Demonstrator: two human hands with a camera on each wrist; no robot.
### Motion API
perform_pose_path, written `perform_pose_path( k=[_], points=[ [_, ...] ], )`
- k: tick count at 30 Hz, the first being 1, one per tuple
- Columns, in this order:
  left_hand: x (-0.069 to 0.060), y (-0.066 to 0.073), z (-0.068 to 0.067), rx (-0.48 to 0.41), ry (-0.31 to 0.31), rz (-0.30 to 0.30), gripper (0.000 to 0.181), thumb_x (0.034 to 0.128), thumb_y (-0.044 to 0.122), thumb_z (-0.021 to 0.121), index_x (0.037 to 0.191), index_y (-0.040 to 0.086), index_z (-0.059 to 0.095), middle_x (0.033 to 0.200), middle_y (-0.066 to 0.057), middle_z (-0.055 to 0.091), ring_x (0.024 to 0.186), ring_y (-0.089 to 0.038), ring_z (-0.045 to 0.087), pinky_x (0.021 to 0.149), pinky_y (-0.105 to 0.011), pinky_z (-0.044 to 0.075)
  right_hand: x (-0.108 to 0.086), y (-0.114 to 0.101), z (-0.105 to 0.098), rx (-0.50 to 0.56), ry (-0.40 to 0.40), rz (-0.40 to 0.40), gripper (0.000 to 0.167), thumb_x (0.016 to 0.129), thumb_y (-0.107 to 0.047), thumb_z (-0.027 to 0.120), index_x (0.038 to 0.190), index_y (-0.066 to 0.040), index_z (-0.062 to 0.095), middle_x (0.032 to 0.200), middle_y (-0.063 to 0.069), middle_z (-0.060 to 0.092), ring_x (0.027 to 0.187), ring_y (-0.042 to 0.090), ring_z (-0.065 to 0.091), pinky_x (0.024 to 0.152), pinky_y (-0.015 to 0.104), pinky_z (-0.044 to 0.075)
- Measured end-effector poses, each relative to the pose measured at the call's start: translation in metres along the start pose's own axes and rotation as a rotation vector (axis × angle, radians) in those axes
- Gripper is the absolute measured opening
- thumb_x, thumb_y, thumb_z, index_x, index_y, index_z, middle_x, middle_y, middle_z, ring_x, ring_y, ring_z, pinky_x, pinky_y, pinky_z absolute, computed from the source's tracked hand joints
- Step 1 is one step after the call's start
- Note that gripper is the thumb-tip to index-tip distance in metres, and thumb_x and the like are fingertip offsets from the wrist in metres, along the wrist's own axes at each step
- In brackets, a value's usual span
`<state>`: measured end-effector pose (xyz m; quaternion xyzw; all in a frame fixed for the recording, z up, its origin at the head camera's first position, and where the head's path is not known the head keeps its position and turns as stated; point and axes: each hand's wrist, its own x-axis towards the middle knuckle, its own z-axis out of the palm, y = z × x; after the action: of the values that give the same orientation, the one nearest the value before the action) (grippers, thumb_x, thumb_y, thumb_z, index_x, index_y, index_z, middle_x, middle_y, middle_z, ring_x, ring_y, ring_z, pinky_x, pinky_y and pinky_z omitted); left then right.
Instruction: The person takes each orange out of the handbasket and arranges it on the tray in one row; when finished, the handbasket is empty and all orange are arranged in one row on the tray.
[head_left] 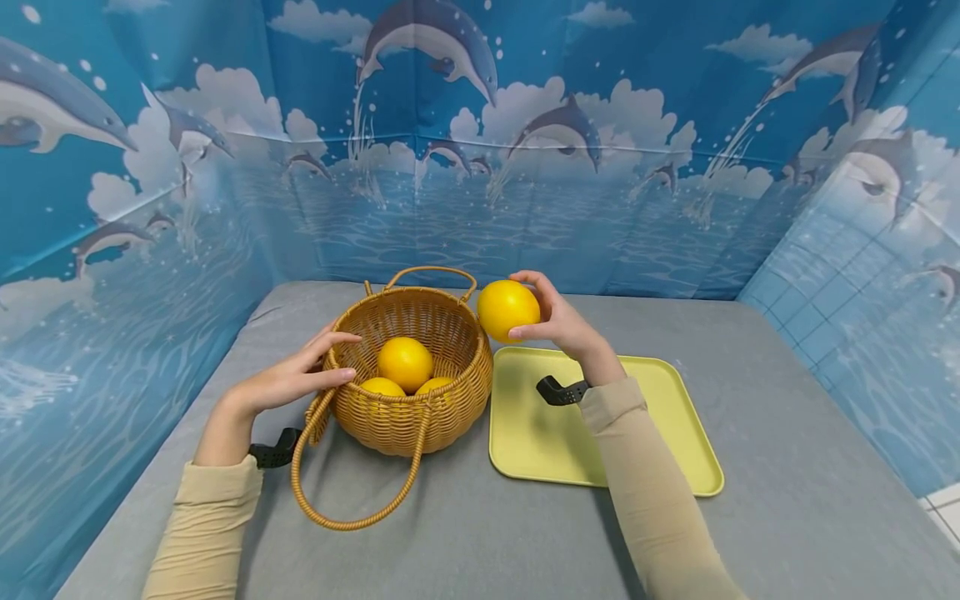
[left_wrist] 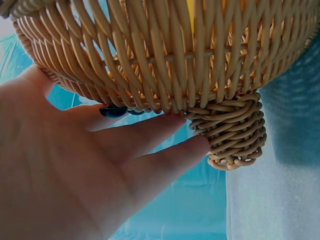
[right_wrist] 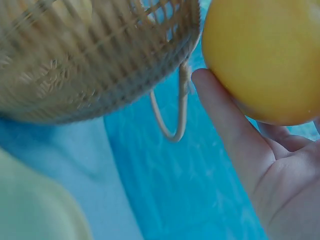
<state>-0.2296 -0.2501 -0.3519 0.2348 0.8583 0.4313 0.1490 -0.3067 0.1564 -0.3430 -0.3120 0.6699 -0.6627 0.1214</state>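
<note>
Right hand (head_left: 561,323) grasps smooth round yellow fruit (head_left: 507,311); left hand (head_left: 281,380), unclenched, touches bulging woven wicker basket (head_left: 411,423).

The basket (head_left: 461,408), toward the bench's (head_left: 480,542) left-back part, opens upward, with room inside behind three yellow fruits (head_left: 405,364). The left grip (head_left: 296,372) crowds its rim toward the bench's left edge; one handle (head_left: 345,526) sprawls frontward. The held fruit (head_left: 507,311) obstructs the rim's right side. Beyond the low tray (head_left: 532,450), a hand could pass along the bench's right edge.
</note>
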Motion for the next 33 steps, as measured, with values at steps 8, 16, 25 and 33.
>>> perform_pose_path(
  k=[8,16,25,33],
  points=[
    [0.000,0.000,0.001,0.005,0.000,-0.005,0.053,0.0973,0.034,0.051,0.144,0.020,0.031,0.155,-0.009,-0.014,0.140,-0.034,-0.014,0.100,-0.069,0.013,-0.017,0.027,-0.007,-0.029,0.119,0.080,0.074,0.080,-0.002,0.071,0.140,-0.014,0.030,0.137,0.013,0.037,0.108,0.030,0.049,0.087,0.037,0.047],
    [0.000,0.002,0.000,-0.002,-0.004,-0.009,0.054,0.0974,0.034,0.050,0.145,0.018,0.030,0.155,-0.009,-0.015,0.140,-0.034,-0.014,0.100,-0.069,0.014,-0.021,0.048,-0.011,-0.071,0.190,0.119,0.079,0.079,-0.003,0.074,0.141,-0.013,0.027,0.136,0.018,0.038,0.111,0.032,0.048,0.091,0.041,0.043],
    [0.001,0.001,-0.001,0.004,-0.007,-0.010,0.054,0.0975,0.035,0.050,0.145,0.019,0.029,0.155,-0.008,-0.015,0.140,-0.033,-0.014,0.101,-0.068,0.015,-0.019,0.067,-0.011,-0.204,0.209,0.273,0.092,0.072,-0.006,0.079,0.145,-0.011,0.023,0.141,0.018,0.031,0.117,0.036,0.042,0.097,0.048,0.035],
    [0.000,0.000,0.000,0.004,-0.006,-0.007,0.055,0.0977,0.034,0.050,0.145,0.017,0.029,0.155,-0.008,-0.015,0.140,-0.033,-0.015,0.101,-0.069,0.013,-0.018,0.083,-0.009,-0.302,0.202,0.345,0.094,0.070,-0.015,0.082,0.144,-0.015,0.026,0.137,0.017,0.036,0.114,0.035,0.045,0.094,0.048,0.037]
  ],
)
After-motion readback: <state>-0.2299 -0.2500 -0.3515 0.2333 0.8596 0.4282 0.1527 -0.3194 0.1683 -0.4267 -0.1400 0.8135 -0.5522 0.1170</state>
